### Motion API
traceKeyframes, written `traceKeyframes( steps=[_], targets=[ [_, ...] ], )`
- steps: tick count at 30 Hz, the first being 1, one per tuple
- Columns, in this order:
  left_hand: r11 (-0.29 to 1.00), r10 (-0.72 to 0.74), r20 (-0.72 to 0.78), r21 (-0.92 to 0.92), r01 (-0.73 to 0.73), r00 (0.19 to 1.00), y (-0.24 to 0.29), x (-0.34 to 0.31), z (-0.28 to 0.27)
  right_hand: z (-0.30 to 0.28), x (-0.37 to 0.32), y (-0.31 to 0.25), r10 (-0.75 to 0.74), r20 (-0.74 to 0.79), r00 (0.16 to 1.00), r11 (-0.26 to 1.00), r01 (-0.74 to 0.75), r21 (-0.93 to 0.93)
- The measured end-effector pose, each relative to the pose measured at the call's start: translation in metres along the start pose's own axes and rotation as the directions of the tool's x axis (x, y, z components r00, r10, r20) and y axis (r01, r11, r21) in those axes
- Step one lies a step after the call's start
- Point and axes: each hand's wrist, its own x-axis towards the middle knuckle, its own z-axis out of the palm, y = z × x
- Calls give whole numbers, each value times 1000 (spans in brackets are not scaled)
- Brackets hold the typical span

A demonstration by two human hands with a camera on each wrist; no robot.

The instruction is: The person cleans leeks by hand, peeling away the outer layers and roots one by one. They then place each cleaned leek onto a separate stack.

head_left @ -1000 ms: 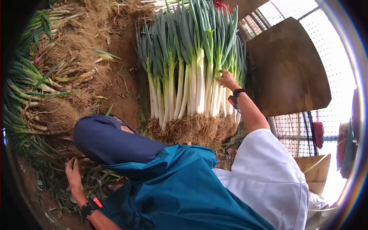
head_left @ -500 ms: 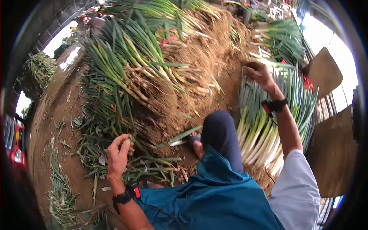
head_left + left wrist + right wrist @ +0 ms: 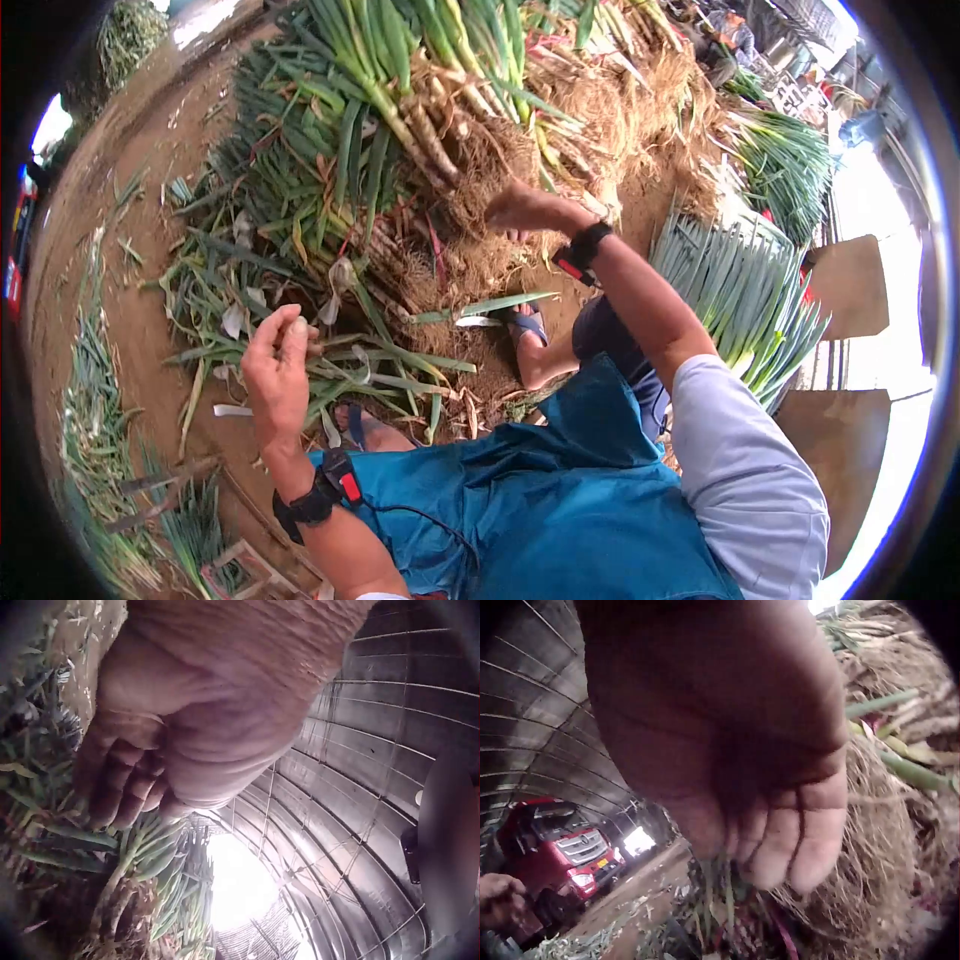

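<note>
In the head view my right hand (image 3: pixel 535 211) reaches across the pile of green onions (image 3: pixel 425 140), fingertips right by a clump of brown roots (image 3: pixel 500 150). Its fingers are loosely bent with nothing between them, as the right wrist view confirms, where stringy roots (image 3: pixel 877 840) fill the space beside the fingers. My left hand (image 3: pixel 278 380) hovers over loose onion leaves (image 3: pixel 390 360) at the pile's near left side. The left wrist view shows its fingers (image 3: pixel 124 787) half curled around nothing.
Neatly stacked green onions (image 3: pixel 735 280) stand to the right, near brown boards (image 3: pixel 845 290). My sandalled feet are on the dirt floor (image 3: pixel 150 250) by the pile. Trimmed leaves (image 3: pixel 95 400) lie in a strip far left. A red truck (image 3: pixel 562 847) is parked beyond.
My right hand has left the stacked onions and swung left to the root pile. My left hand has come up in front of me. The head view has turned left, toward the pile.
</note>
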Motion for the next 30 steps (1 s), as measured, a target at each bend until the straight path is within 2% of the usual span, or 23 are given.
traceKeyframes(
  steps=[1,2,3,4,5,6,7,9,11,12,14,15,17,19,20,22,25,26,27,28,29,30],
  targets=[
    [1000,-4,-33,-23,3,999,1,-5,-6,21,32,41,-101,55,993,989,107,-100],
    [999,-9,-68,-38,7,998,4,-10,-11,47,48,60,-120,55,991,925,132,-355],
    [998,-9,-141,-67,-1,990,2,-15,-16,82,81,115,-134,106,985,771,171,-613],
    [999,-1,-191,-47,-8,982,4,-22,-22,111,95,154,-261,211,942,644,333,-689],
    [1000,11,-241,-20,-16,970,8,-28,-28,140,100,170,1,148,989,765,95,-638],
    [1000,30,-293,7,-29,956,7,-29,-35,163,82,173,-87,20,996,862,85,-499],
    [998,50,-338,-9,-56,940,-4,-32,-41,185,92,202,87,3,996,922,-80,-378],
    [1000,11,-393,-2,-13,920,-6,-33,-47,216,85,210,83,2,997,839,-69,-540],
    [997,-5,-443,63,36,896,-7,-32,-49,239,79,210,172,-135,976,920,-208,-333],
    [998,-18,-458,52,47,889,-10,-30,-51,247,85,210,163,-110,980,870,-196,-453],
    [997,-28,-478,45,57,878,-13,-27,-55,246,81,181,80,1,997,886,-71,-458],
    [999,-9,-501,37,32,865,-15,-26,-57,254,84,163,-24,82,996,887,59,-458],
    [1000,31,-547,22,-22,836,-18,-27,-61,282,97,107,-231,236,944,848,314,-428],
    [998,68,-612,35,-58,788,-14,-34,-66,298,98,37,-372,121,920,892,390,-228],
    [996,85,-641,38,-79,763,-11,-39,-69,303,99,11,-346,89,934,904,357,-235],
    [996,14,-650,-55,-66,760,-11,-51,-71,307,103,-23,-299,20,954,920,294,-258],
    [994,-67,-642,-106,-2,764,-4,-61,-68,357,96,-21,-282,-119,952,932,243,-268],
    [997,-63,-658,-74,20,750,-1,-58,-64,378,95,-16,-282,-157,946,945,245,-219],
    [990,-96,-615,-139,13,783,-11,-60,-68,384,84,-26,-253,-51,966,966,251,-56],
    [979,-129,-569,-203,13,812,-21,-62,-71,413,77,-24,-45,27,999,966,50,-253],
    [986,-120,-538,-159,39,834,-29,-61,-75,470,81,18,-275,-201,940,784,98,-612],
    [999,47,-548,20,-44,835,-37,-60,-77,472,76,9,-6,-74,997,792,-41,-609]
  ],
)
